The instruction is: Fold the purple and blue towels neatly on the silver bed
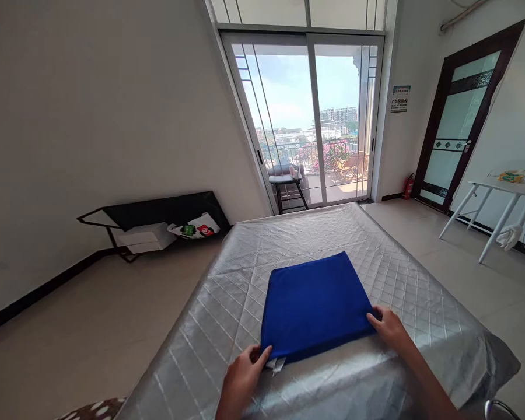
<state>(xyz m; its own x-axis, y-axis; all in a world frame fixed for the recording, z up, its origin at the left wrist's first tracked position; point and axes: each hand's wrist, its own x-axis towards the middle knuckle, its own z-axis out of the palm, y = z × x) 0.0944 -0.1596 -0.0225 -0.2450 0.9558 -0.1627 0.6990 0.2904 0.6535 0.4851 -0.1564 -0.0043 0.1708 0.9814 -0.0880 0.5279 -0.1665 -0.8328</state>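
Note:
A folded blue cloth (317,303), smooth and nearly square, lies flat on a bed-like surface with a silver quilted cover (210,326). A small white label (276,366) sticks out under its near left corner. That corner is pinched between the thumb and fingers of my left hand (244,373). On the other side, my right hand (390,328) grips the near right corner, thumb on top and fingertips partly hidden at the edge.
A black bench-like frame (166,210) holding white boxes (146,238) and a printed bag (196,226) stands by the left wall. Beyond the cover are a dark stool (286,181) and glass sliding doors (310,116). To the right stands a white table (514,185).

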